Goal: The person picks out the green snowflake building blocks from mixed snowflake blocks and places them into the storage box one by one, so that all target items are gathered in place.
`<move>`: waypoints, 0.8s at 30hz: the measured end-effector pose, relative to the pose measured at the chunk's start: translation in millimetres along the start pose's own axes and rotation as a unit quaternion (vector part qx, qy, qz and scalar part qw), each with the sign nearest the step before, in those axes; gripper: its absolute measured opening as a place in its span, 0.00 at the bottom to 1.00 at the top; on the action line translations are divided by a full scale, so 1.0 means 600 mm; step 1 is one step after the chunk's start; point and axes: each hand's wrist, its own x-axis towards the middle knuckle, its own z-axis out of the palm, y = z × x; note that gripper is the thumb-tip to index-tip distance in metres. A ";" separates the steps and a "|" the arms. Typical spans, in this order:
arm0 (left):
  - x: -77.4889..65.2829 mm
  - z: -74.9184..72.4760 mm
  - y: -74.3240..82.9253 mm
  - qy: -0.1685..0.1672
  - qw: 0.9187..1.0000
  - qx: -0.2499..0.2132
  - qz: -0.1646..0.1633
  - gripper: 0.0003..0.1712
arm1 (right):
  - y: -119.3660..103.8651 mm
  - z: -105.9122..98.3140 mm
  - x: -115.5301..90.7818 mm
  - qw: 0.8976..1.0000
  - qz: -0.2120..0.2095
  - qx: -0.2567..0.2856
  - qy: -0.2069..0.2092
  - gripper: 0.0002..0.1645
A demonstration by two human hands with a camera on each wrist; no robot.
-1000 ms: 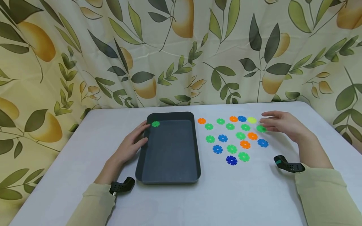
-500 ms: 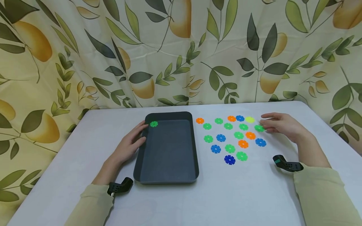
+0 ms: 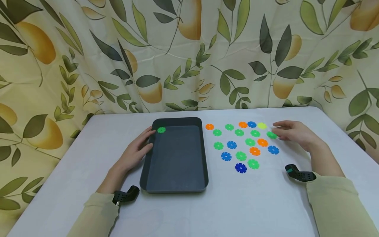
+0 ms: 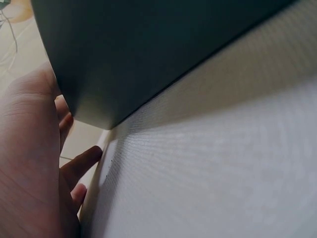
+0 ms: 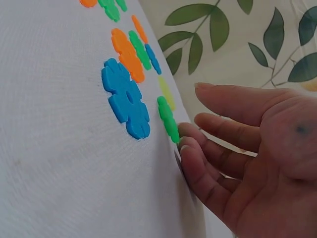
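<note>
The head view alone shows a green disc (image 3: 161,130) inside the tray (image 3: 174,164); the left wrist view gives its outer wall (image 4: 143,49). The left hand (image 3: 137,148), fingers spread, lies alongside. The right hand (image 3: 296,133), loosely bent, meets the outermost green piece (image 5: 167,119), any pinch indistinguishable

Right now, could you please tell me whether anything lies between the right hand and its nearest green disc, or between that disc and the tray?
Nothing visible separates the right hand from that green disc. Between it and the tray lie other flat discs, then the tray's raised wall.
</note>
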 end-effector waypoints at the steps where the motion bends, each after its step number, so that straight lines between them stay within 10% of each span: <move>1: 0.001 0.000 -0.001 -0.001 1.000 -0.001 0.001 0.29 | 0.000 0.001 -0.001 1.000 -0.001 -0.002 -0.001 0.45; 24: 0.000 0.000 0.000 0.000 1.000 0.006 -0.003 0.29 | -0.002 0.023 0.014 0.998 -0.028 -0.052 0.036 0.35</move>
